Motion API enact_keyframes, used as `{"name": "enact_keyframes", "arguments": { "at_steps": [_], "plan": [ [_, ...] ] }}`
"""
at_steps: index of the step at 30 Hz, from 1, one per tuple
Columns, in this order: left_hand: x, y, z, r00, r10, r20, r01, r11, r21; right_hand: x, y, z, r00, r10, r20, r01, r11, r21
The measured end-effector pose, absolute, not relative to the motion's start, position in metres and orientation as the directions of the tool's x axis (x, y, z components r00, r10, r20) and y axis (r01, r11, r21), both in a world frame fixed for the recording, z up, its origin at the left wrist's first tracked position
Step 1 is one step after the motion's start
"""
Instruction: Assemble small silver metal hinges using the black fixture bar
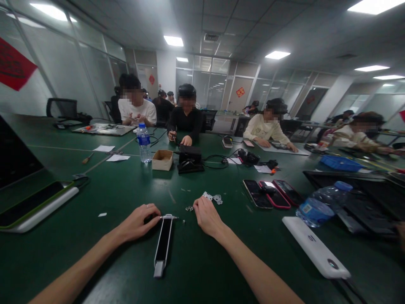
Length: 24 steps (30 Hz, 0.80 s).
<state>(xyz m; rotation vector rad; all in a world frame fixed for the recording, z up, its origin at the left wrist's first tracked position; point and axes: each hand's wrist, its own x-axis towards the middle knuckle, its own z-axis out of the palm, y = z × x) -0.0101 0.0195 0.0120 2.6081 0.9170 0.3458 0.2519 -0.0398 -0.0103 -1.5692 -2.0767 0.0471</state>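
Observation:
My left hand [142, 220] is closed at the top end of a long narrow frame [163, 245] with white edges and a dark middle, its fingertips pinched on a thin pen-like tool [170, 217] that lies across that end. A light grey block [159, 269] forms the frame's near end. My right hand [207, 215] is closed, fingertips down on the table beside small metal rings [189, 208]; what they pinch, if anything, is hidden. Just beyond it are flat white pieces [217, 199]. A tiny part [184, 221] lies between my hands.
Phones [257, 194], a lying water bottle [316, 204] and a white power bank [316, 247] are at the right. Ahead stand a cardboard box [162, 160] and an upright bottle [144, 143]. A green-edged device [38, 207] lies left. Several people sit across the green table [126, 185].

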Motion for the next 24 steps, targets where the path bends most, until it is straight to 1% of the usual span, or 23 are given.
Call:
{"name": "enact_keyframes", "arguments": {
  "at_steps": [5,12,18,24],
  "plan": [
    [-0.009,0.018,0.013,0.756,0.645,0.113,0.562,-0.728,0.393,0.253,-0.039,-0.013,-0.166,0.892,0.421,0.895,0.316,-0.316],
    [-0.01,0.018,0.013,0.758,0.645,0.102,0.558,-0.721,0.411,0.254,-0.04,-0.01,-0.149,0.909,0.389,0.872,0.307,-0.382],
    [-0.012,0.019,0.01,0.753,0.651,0.1,0.561,-0.713,0.421,0.253,-0.04,-0.009,-0.162,0.905,0.394,0.884,0.31,-0.349],
    [-0.014,0.022,0.003,0.744,0.661,0.1,0.574,-0.709,0.409,0.253,-0.041,-0.007,-0.175,0.904,0.39,0.881,0.32,-0.348]
  ]
}}
